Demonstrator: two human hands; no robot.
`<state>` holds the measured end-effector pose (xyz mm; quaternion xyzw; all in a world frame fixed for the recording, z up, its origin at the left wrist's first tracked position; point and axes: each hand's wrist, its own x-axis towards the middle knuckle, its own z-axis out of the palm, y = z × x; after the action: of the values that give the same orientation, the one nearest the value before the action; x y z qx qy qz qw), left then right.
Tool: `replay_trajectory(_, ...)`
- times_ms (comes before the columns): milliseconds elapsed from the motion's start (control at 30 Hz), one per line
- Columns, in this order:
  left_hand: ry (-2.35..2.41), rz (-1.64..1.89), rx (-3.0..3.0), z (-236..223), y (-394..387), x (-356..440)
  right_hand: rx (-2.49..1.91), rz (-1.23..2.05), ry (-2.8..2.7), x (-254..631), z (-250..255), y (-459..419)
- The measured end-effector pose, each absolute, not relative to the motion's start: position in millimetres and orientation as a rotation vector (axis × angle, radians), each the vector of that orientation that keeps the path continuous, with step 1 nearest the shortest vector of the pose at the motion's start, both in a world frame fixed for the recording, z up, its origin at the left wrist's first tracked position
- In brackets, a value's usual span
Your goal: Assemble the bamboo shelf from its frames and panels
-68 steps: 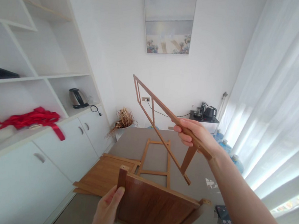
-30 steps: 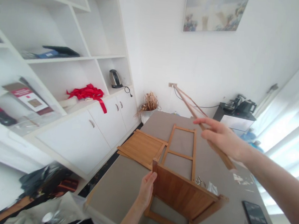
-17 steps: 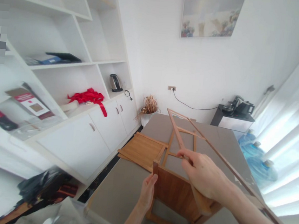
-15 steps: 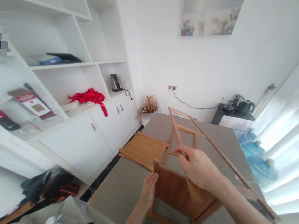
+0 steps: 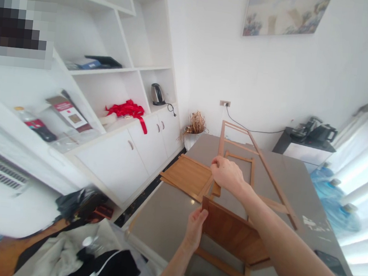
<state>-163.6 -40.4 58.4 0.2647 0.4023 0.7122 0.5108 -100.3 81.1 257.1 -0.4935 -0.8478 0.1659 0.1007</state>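
Note:
My left hand (image 5: pixel 196 226) pinches the left upright of a brown wooden panel (image 5: pixel 232 229), which stands on edge near the table's front. Closed round one long rail of an open wooden frame (image 5: pixel 273 175) is my right hand (image 5: pixel 228 172), above the middle of the table. That frame is raised and tilted, its far end toward the wall and its near crossbar to the right of my forearm. Another wooden frame (image 5: pixel 253 170) lies flat beneath it. Left of my right hand lies a flat slatted wooden panel (image 5: pixel 187 175). My right forearm hides part of the standing panel.
The grey table (image 5: pixel 163 222) carries a phone (image 5: pixel 335 270) at its right edge. Water jugs (image 5: pixel 340 209) stand beyond that edge. White shelves (image 5: pixel 115 135) hold red ribbon (image 5: pixel 130 109) and a kettle (image 5: pixel 158 94). Clothes (image 5: pixel 62 248) lie at the lower left.
My right hand has swung the open frame round and down, then to the left over the table. My left hand keeps its grip on the standing panel. The view has turned toward the left.

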Motion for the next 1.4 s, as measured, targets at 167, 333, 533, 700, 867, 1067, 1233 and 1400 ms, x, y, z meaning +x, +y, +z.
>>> replay_trajectory(167,0.925,1.719,0.636,53,-43,-167,-1.520,0.485,-2.494,-111,242,79)
replay_trajectory(333,0.909,1.713,0.639,48,-42,-170,-1.517,0.478,-2.492,-113,232,78)
replay_trajectory(533,0.924,1.708,0.657,45,-42,-170,-1.527,0.463,-2.507,-118,228,79)
replay_trajectory(700,0.925,1.706,0.668,43,-41,-171,-1.547,0.430,-2.518,-126,224,78)
replay_trajectory(867,0.932,1.701,0.673,44,-43,-171,-1.559,0.405,-2.519,-128,223,77)
replay_trajectory(1067,0.987,1.692,0.726,58,-46,-174,-1.550,0.375,-2.512,-124,227,77)
replay_trajectory(1233,1.057,1.756,0.804,84,-46,-177,-1.563,0.357,-2.498,-121,230,75)
replay_trajectory(1400,1.047,1.734,0.820,98,-41,-175,-1.543,0.381,-2.487,-118,233,74)
